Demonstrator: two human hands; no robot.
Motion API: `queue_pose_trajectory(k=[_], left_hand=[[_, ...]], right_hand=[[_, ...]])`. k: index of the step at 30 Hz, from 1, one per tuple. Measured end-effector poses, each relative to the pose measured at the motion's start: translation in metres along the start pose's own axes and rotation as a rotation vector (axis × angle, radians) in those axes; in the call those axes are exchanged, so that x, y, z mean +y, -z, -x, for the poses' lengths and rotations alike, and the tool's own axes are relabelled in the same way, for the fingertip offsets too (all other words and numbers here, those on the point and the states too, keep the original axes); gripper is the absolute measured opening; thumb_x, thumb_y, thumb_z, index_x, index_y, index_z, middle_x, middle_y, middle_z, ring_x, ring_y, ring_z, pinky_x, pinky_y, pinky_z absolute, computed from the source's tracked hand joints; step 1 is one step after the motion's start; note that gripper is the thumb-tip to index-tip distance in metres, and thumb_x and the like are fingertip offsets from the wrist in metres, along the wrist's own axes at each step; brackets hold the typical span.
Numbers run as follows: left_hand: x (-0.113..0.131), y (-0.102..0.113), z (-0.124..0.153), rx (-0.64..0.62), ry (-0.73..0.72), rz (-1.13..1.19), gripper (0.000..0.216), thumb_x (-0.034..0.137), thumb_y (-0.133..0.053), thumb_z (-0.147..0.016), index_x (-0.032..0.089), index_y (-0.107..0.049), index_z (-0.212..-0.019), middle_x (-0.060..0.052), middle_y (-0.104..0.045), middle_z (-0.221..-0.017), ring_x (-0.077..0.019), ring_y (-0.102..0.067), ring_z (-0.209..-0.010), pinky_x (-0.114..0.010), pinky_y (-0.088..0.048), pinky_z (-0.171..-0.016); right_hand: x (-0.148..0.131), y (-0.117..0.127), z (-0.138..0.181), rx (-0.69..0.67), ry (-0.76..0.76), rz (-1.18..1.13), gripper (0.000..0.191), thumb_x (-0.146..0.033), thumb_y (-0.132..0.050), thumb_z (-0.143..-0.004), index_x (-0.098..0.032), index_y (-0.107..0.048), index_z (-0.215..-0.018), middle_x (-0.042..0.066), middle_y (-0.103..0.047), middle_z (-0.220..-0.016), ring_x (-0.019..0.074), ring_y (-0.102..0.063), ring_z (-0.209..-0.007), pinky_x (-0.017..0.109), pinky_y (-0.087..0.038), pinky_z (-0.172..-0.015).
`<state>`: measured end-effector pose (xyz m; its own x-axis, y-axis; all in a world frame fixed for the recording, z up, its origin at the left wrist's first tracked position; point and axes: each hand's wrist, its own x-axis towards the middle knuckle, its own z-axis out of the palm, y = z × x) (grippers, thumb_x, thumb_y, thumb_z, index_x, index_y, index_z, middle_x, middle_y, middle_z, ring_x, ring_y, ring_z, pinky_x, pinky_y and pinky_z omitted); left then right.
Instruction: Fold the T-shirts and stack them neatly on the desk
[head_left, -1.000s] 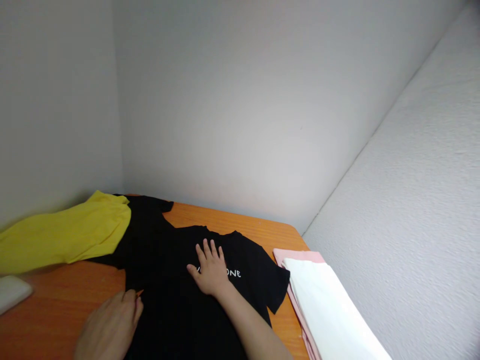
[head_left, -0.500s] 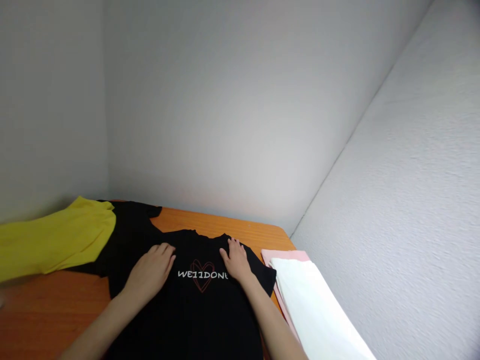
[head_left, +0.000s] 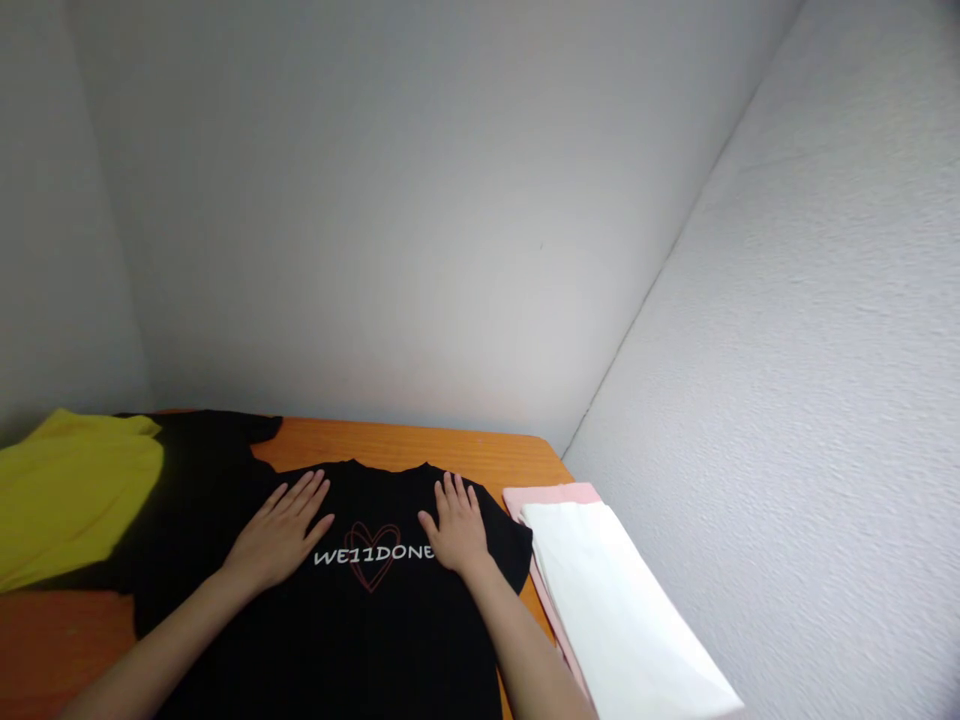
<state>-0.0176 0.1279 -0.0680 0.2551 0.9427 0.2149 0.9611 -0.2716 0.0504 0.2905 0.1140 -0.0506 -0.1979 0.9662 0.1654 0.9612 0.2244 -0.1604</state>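
A black T-shirt [head_left: 375,640] lies spread on the table, its neckline toward the wall. White lettering reading "WE11DONE" runs over a red heart outline on its chest. My left hand [head_left: 281,530] rests flat near the shirt's left shoulder, fingers spread. On the other shoulder, my right hand [head_left: 454,525] also lies flat with its fingers apart, partly beside the end of the lettering. Neither hand grips the cloth. The lower part of the shirt runs out of view at the bottom.
Left of the shirt lie a yellow garment [head_left: 82,490] and another black garment [head_left: 199,480] partly under it. On the right, folded white cloth [head_left: 622,610] sits on folded pink cloth [head_left: 555,492]. The wooden table [head_left: 405,441] meets walls behind and at right.
The camera view has turned slightly right, shifting everything leftward. My left hand has spread its fingers and moved flatter onto the shoulder; my right hand stays on its shoulder.
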Motion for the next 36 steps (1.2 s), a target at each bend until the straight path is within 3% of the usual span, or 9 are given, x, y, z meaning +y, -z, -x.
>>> queue_pose_trajectory(k=[5,10,16,20,25,28,31,34,36], left_hand=[[-0.001,-0.003,-0.002,0.034,-0.009,0.005,0.067,0.050,-0.029,-0.093,0.013,-0.040,-0.147,-0.010,-0.028,-0.159,-0.0241,-0.023,-0.149,-0.047,-0.015,-0.122],[0.012,0.016,-0.001,0.021,-0.028,-0.029,0.066,0.048,-0.030,-0.093,0.008,-0.043,-0.145,-0.014,-0.033,-0.156,-0.0267,-0.026,-0.148,-0.049,-0.014,-0.122],[0.051,0.038,0.046,-0.023,-0.142,0.094,0.069,0.060,-0.030,-0.094,0.018,-0.037,-0.148,-0.008,-0.028,-0.158,-0.0265,-0.025,-0.148,-0.051,-0.019,-0.121],[0.069,0.030,0.080,-0.051,-0.168,0.157,0.068,0.064,-0.031,-0.094,0.023,-0.036,-0.148,-0.007,-0.029,-0.157,-0.0276,-0.030,-0.146,-0.051,-0.024,-0.120],[0.070,0.018,0.087,-0.078,-0.114,0.147,0.071,0.064,-0.031,-0.093,0.021,-0.031,-0.149,-0.008,-0.026,-0.158,-0.0279,-0.029,-0.147,-0.053,-0.024,-0.120],[0.071,0.019,0.085,-0.043,-0.118,0.111,0.068,0.060,-0.033,-0.094,0.019,-0.036,-0.148,-0.010,-0.031,-0.157,-0.0277,-0.032,-0.145,-0.053,-0.026,-0.119],[0.089,0.029,0.096,0.130,-0.159,0.058,0.060,0.054,-0.041,-0.094,0.018,-0.051,-0.140,-0.013,-0.044,-0.151,-0.0314,-0.042,-0.139,-0.054,-0.033,-0.115],[0.132,0.042,0.122,0.344,-0.352,0.087,0.051,0.050,-0.050,-0.092,0.026,-0.054,-0.138,-0.006,-0.056,-0.144,-0.0252,-0.057,-0.126,-0.037,-0.046,-0.104],[0.168,0.046,0.140,0.421,-0.536,0.112,0.048,0.047,-0.053,-0.092,0.030,-0.054,-0.137,-0.002,-0.067,-0.131,-0.0184,-0.065,-0.110,-0.026,-0.051,-0.090]], right_hand=[[-0.003,0.008,0.000,-0.029,-0.005,0.007,0.071,-0.059,-0.021,-0.100,-0.013,-0.028,-0.154,0.010,-0.014,-0.161,0.0236,-0.005,-0.151,0.045,-0.004,-0.122],[-0.024,0.027,0.013,0.003,0.034,-0.007,0.068,-0.054,-0.028,-0.101,-0.010,-0.030,-0.153,0.011,-0.012,-0.161,0.0248,-0.005,-0.150,0.044,-0.007,-0.122],[-0.055,0.030,0.080,-0.037,0.162,-0.111,0.080,-0.064,-0.022,-0.098,-0.006,-0.025,-0.154,0.013,-0.011,-0.161,0.0277,-0.005,-0.150,0.046,-0.009,-0.122],[-0.052,0.021,0.115,-0.103,0.156,-0.134,0.089,-0.070,-0.025,-0.094,-0.005,-0.021,-0.154,0.013,-0.004,-0.161,0.0295,-0.001,-0.149,0.048,-0.010,-0.123],[-0.046,0.018,0.128,-0.071,0.140,-0.193,0.081,-0.065,-0.024,-0.097,-0.009,-0.017,-0.156,0.009,-0.002,-0.162,0.0265,-0.001,-0.150,0.045,-0.009,-0.124],[-0.049,0.020,0.128,-0.049,0.144,-0.243,0.078,-0.061,-0.030,-0.099,-0.008,-0.021,-0.155,0.011,-0.006,-0.161,0.0270,-0.004,-0.150,0.047,-0.010,-0.123],[-0.042,0.033,0.112,-0.030,0.135,-0.310,0.072,-0.054,-0.036,-0.099,-0.006,-0.030,-0.152,0.015,-0.019,-0.160,0.0281,-0.015,-0.149,0.046,-0.019,-0.121],[-0.019,0.058,0.074,0.061,0.037,-0.281,0.061,-0.047,-0.041,-0.099,-0.009,-0.043,-0.146,0.014,-0.042,-0.151,0.0257,-0.034,-0.143,0.038,-0.028,-0.117],[0.002,0.073,0.043,0.087,-0.091,-0.192,0.052,-0.042,-0.043,-0.098,-0.012,-0.050,-0.140,0.014,-0.054,-0.141,0.0244,-0.046,-0.135,0.035,-0.033,-0.112]])
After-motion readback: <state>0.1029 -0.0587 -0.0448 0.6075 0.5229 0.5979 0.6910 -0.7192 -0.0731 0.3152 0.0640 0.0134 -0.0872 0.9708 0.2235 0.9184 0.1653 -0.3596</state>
